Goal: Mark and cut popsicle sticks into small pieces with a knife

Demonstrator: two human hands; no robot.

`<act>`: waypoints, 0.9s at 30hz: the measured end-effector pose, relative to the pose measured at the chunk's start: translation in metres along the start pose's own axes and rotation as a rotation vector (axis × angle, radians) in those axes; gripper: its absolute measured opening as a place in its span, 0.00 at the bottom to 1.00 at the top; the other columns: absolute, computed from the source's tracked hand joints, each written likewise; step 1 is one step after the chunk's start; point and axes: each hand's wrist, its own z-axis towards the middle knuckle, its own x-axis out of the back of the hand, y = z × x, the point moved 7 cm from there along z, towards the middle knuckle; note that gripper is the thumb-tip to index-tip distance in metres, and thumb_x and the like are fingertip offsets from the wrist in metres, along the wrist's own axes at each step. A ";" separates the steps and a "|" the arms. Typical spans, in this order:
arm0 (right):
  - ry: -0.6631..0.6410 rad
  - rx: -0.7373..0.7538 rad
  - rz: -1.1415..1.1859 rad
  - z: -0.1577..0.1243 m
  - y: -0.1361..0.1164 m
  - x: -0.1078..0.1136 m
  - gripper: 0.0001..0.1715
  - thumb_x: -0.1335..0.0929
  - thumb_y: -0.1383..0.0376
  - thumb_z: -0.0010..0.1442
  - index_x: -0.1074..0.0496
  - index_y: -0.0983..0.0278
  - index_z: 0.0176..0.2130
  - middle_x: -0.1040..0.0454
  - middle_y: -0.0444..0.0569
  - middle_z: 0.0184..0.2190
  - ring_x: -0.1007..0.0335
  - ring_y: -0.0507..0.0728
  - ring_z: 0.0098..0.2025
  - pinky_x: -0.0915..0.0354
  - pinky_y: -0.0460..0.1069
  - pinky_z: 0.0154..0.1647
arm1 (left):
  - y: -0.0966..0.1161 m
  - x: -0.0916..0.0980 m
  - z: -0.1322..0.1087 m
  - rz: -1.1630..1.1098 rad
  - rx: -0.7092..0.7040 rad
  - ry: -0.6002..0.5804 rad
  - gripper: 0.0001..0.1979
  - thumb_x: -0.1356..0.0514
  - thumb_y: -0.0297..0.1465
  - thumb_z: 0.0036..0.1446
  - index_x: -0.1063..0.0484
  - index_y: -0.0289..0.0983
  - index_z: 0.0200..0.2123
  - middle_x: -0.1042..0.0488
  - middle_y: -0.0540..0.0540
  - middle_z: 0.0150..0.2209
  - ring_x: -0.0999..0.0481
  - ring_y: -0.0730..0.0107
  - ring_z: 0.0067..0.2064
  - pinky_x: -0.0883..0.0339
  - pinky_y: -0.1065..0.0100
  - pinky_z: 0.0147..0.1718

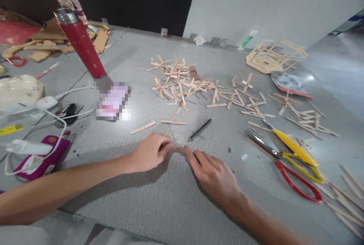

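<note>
Near the table's front, my left hand pinches one end of a small wooden craft stick. My right hand has its fingertips closed at the stick's other end; the thumb is largely hidden beneath. Only a short stretch of the stick shows between the hands. A dark pencil lies just beyond it. Two loose craft sticks rest beyond my left hand. Farther back spreads a pile of craft sticks, many joined in crossed or angled pieces.
To the right lie red-and-yellow-handled scissors, a yellow cutter and more sticks. A stick frame stands behind. On the left are a red bottle, a blurred phone, keys, cables and a purple box.
</note>
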 end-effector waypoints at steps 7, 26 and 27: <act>-0.006 0.063 -0.109 0.010 -0.002 0.006 0.22 0.37 0.80 0.57 0.24 0.74 0.49 0.29 0.46 0.25 0.32 0.53 0.24 0.41 0.49 0.21 | -0.001 -0.001 0.001 -0.031 -0.036 -0.001 0.22 0.50 0.30 0.70 0.39 0.37 0.20 0.36 0.54 0.15 0.34 0.77 0.16 0.40 0.73 0.24; -0.290 0.180 -0.067 0.036 -0.008 0.016 0.20 0.37 0.83 0.52 0.22 0.69 0.37 0.26 0.49 0.24 0.34 0.53 0.20 0.49 0.49 0.17 | 0.004 0.001 -0.001 -0.035 -0.074 0.029 0.19 0.50 0.25 0.64 0.41 0.38 0.19 0.38 0.55 0.14 0.38 0.78 0.16 0.44 0.74 0.22; -0.287 0.213 -0.104 0.039 -0.012 0.018 0.19 0.37 0.83 0.53 0.23 0.67 0.33 0.28 0.49 0.23 0.35 0.53 0.20 0.51 0.49 0.17 | 0.004 0.001 -0.001 -0.035 -0.073 0.026 0.19 0.50 0.26 0.65 0.41 0.38 0.19 0.39 0.55 0.14 0.38 0.77 0.16 0.45 0.74 0.22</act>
